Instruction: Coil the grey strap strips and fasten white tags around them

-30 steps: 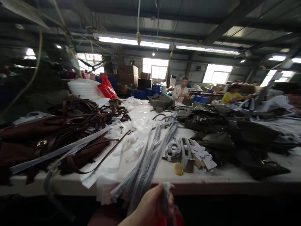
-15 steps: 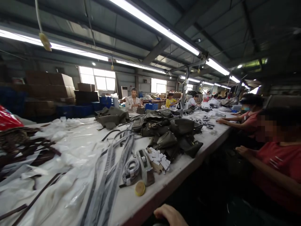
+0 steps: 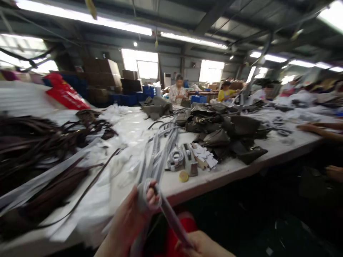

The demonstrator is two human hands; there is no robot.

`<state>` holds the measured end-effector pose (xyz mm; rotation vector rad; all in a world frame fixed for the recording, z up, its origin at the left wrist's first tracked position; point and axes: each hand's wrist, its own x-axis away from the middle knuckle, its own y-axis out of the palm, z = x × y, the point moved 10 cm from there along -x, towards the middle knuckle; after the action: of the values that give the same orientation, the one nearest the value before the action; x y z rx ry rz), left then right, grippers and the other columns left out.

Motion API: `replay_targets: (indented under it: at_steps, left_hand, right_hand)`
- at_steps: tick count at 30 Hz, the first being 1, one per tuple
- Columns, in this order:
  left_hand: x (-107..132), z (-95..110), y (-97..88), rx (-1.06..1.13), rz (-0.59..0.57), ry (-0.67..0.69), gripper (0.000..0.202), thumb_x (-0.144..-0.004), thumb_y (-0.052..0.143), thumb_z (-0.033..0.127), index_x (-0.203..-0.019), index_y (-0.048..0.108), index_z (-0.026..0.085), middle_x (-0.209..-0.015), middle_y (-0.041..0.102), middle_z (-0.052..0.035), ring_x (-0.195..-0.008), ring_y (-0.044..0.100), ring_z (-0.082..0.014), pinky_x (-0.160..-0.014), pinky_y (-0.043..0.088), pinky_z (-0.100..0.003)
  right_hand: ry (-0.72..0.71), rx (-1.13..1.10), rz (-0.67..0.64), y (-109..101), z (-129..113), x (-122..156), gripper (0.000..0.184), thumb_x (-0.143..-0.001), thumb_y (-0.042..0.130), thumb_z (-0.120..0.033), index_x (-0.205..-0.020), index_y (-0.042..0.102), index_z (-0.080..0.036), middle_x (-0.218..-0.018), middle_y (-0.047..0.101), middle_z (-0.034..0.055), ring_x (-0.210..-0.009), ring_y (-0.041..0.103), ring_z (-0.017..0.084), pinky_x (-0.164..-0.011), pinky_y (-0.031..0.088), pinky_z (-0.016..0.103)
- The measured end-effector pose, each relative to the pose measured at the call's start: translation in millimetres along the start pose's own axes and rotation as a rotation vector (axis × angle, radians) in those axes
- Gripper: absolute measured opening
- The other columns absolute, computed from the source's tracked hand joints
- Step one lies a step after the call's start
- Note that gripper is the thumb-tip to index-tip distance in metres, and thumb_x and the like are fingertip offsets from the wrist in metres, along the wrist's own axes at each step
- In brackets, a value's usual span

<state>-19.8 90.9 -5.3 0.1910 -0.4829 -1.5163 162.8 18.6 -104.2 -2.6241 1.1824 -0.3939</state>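
So the piece to look at is a grey strap in clear wrap, rolled into a coil [image 3: 142, 197] right by the near edge of the desk [image 3: 222, 176], on the person's side. Left hand [image 3: 128, 218] has its grip wrapped round that coil, and you can see fingertips [image 3: 152, 196] poking through the middle of the loop. The loose tail [image 3: 171, 216] leaves the coil on its right side and slants down toward the person, and the right hand [image 3: 199, 243] has its grip closed on the lower end, thumb side up as far as I can tell (pretty blurry there). So the long axis of that tail is a diagonal between the two hands: coil up and left from the right grip, with the left hand obviously the nearer one since it's wrapped round it. Can't tell if the coil touches the desk edge. Beyond it, more wrapped straps [image 3: 154, 157] run away from the near edge toward the far one. Just right of those sit a second coil [image 3: 175, 160], a tape dispenser [image 3: 190, 162] and a yellow roll [image 3: 183, 176].
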Motion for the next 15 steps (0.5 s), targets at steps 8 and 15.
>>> replay_targets:
  at_steps: [8,15]
  left_hand:
    - [11.8,-22.5,15.1,-1.204,-0.07,0.404,0.037,-0.091,0.049,0.051,-0.085,0.06,0.017,-0.084,0.061,-0.0122,-0.087,0.058,-0.0302,-0.088,0.044,-0.043]
    - [43.2,-74.3,48.9,-1.026,-0.623,0.006,0.057,-0.095,0.031,0.061,-0.058,0.042,0.019,-0.055,0.034,0.0032,-0.051,0.031,-0.011,-0.05,0.025,-0.026]
  right_hand:
    - [0.051,-0.521,-0.059,-28.3,-22.2,16.1,0.035,-0.086,0.067,-0.048,-0.092,0.069,-0.014,-0.063,0.064,0.0014,-0.056,0.056,0.014,-0.061,0.04,0.025]
    - [0.096,-0.166,0.202,-87.3,16.5,-2.2,0.038,-0.085,0.067,-0.051,-0.098,0.072,-0.016,-0.087,0.072,0.0078,-0.081,0.064,0.023,-0.075,0.047,0.032]
